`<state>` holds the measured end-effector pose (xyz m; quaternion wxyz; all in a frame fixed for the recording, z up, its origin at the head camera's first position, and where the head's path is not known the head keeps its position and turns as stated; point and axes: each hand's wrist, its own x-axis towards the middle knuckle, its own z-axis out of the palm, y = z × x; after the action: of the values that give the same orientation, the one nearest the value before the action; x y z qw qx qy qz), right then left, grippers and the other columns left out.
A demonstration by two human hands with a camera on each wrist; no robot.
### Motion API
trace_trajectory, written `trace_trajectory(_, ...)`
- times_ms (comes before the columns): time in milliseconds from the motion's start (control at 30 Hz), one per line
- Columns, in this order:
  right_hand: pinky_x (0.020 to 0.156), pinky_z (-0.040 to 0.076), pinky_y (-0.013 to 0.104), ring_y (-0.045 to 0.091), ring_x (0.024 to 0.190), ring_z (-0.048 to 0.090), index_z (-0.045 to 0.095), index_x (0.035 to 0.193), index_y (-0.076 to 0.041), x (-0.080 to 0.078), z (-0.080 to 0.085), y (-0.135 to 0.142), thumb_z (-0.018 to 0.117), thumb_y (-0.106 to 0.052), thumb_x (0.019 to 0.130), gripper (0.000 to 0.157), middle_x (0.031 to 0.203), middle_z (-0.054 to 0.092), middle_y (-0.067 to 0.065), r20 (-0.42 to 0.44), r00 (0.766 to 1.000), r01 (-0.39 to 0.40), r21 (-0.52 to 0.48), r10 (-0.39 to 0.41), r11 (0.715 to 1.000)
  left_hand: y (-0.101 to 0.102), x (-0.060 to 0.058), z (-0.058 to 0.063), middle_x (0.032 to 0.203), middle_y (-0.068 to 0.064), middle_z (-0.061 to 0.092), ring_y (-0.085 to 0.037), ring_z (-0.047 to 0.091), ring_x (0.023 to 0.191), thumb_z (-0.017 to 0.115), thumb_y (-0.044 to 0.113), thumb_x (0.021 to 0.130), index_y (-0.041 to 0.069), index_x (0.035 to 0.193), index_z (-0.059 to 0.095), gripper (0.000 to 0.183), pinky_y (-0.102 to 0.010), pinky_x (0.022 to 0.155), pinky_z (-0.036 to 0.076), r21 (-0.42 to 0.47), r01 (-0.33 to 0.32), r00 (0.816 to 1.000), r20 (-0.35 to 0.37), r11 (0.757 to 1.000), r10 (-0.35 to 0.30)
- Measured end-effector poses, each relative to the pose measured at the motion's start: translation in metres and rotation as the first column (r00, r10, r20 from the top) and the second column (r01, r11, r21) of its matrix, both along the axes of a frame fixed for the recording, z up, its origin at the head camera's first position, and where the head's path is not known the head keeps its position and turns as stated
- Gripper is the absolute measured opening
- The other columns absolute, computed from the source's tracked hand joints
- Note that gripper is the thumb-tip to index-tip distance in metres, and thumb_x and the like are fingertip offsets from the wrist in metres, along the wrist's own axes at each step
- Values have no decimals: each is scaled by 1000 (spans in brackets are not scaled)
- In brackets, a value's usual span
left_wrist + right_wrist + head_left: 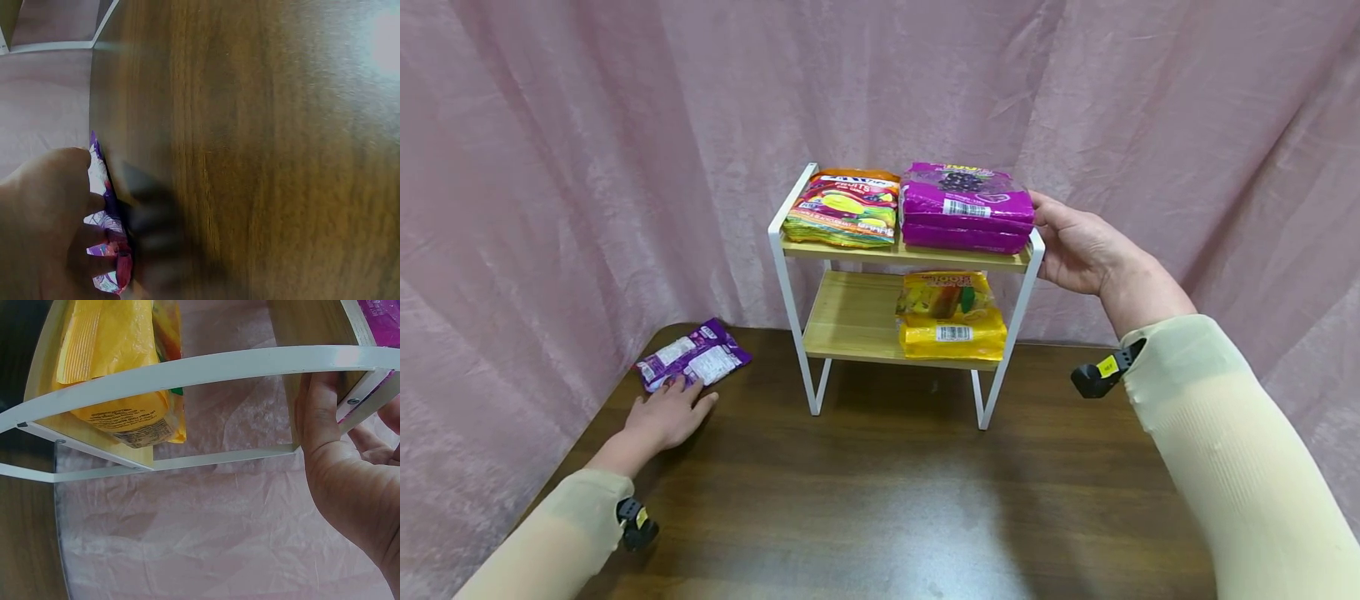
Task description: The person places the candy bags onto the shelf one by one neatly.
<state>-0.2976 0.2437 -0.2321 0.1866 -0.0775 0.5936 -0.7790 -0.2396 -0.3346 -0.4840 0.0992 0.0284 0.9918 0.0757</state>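
A small two-tier shelf rack with a white frame and light wooden boards stands on the table. My right hand grips its upper right side, with one digit under the top board in the right wrist view and others higher, beside a purple bag. That bag lies on the top board, right of a stack of orange-and-green fruit packets. A yellow bag sits on the lower board. At the far left, my left hand spreads its fingers over the near edge of a flat purple-and-white packet; firm contact is unclear.
A brown wooden table carries the rack and the flat packet. Pink curtains hang behind the table and along its left side. Each wrist wears a black strap camera, such as the right one.
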Motion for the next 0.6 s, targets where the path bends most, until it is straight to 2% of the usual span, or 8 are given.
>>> trace_trajectory(133,85,60,37,21,98,71,24,164,-31,1,0,0,43,-13,109,61,129,65,9,-3,1000,7,5,-7,1000,1,3,-1,154,-39,29,-63,27,138,29,57,109,0,155,40,74,-82,105,19,-7,19,1000,-24,1000,-19)
trace_trajectory(333,85,60,37,21,98,71,26,163,-31,2,0,1,46,-14,109,60,129,65,9,-7,1000,15,15,-15,1000,3,4,5,149,-38,39,-59,35,137,31,57,109,-1,150,48,73,-80,106,21,-25,46,997,-56,999,-47)
trace_trajectory(433,85,60,36,21,98,71,25,164,-30,1,0,1,43,-12,109,60,128,66,9,-9,1000,7,10,-7,1000,1,1,7,144,-38,45,-59,39,133,34,55,108,-4,146,51,72,-79,105,26,-29,53,993,-107,998,-56)
trace_trajectory(533,84,60,35,20,97,70,25,164,-29,-1,-1,0,40,-10,109,59,126,66,10,-11,1000,-9,3,9,1000,-3,-5,7,143,-39,43,-60,38,132,37,49,109,-4,148,47,66,-77,105,28,-25,51,985,-166,998,-55)
trace_trajectory(600,84,60,35,20,96,70,25,164,-29,-2,-2,0,38,-10,109,59,126,65,9,-13,1000,-17,-3,17,1000,-7,-10,5,150,-39,34,-62,30,136,38,45,110,-2,153,40,64,-77,107,23,-13,47,983,-179,999,-49)
